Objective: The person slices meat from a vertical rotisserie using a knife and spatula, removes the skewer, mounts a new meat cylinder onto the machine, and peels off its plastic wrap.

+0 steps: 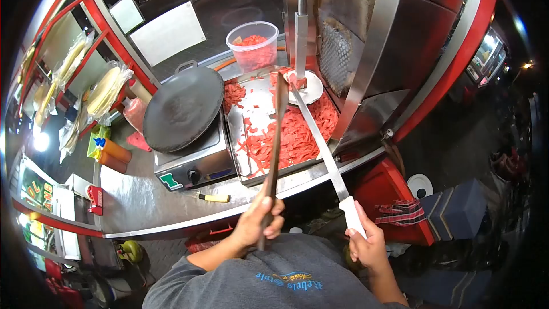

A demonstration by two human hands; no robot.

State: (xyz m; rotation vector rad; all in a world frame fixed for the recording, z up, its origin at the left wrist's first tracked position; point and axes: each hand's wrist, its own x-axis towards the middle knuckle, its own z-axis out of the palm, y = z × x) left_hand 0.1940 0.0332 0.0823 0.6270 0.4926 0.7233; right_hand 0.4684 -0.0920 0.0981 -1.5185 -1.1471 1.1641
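Observation:
My right hand [366, 239] is closed around the white handle of a long knife [321, 140]. The blade reaches up to a small piece of meat [301, 82] at the bottom of a vertical spit [301, 40], above a round white plate [311, 92]. In my closed left hand [258, 221] is a long brown tool [277, 143], narrow along its length and wider near the tip; its exact kind is unclear. Its tip stands beside the meat, and I cannot tell whether they touch. Red sliced meat [297, 137] lies spread over a metal tray [245, 160] below.
Left of the tray, a black griddle pan [184, 109] sits on a steel stove [197, 160]. A clear tub [251, 51] holds more red meat. The upright grill [343, 51] stands right of the spit. A yellow-handled tool [214, 198], sauce bottles [113, 154] and bagged flatbreads [106, 91] are further left.

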